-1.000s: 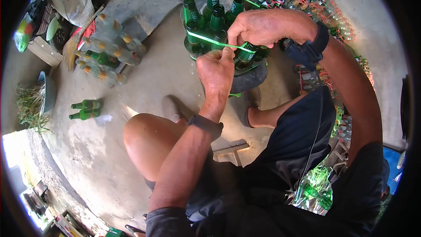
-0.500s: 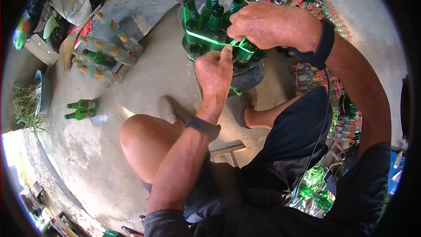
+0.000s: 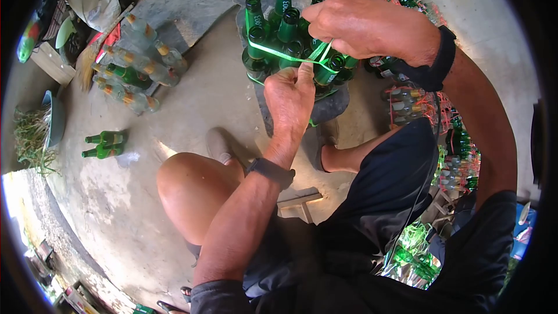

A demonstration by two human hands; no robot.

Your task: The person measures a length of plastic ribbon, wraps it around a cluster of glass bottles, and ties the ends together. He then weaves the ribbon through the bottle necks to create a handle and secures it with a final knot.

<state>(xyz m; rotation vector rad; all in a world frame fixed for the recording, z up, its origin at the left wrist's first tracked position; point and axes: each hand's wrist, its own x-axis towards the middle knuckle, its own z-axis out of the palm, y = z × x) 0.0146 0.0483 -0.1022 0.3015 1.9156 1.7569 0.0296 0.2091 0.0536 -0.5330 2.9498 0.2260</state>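
Note:
A tight cluster of upright green glass bottles (image 3: 289, 28) stands on a dark flat slab (image 3: 334, 103) in front of me. Around their necks and shoulders runs a bright green plastic strap (image 3: 273, 52). My left hand (image 3: 289, 97) is closed at the near side, its thumb pressed on the strap beside a bottle neck. Above the right-hand bottles, my right hand (image 3: 369, 28) is closed with its fingers pinching the strap's ends, which stretch up taut from the thumb. The right fingertips are partly hidden, and this hand covers some of the bottles.
Two green bottles (image 3: 106, 144) stand on the floor at left. Clear bottles (image 3: 139, 67) with one green one stand near a broom (image 3: 87, 68). Bottles bundled with red strap (image 3: 410, 107) line the right side. Loose green strapping (image 3: 414, 238) lies at lower right.
My right hand has risen slightly and moved right, drawing the strap ends out longer. My left hand has shifted a little to the right, its thumb still at the strap.

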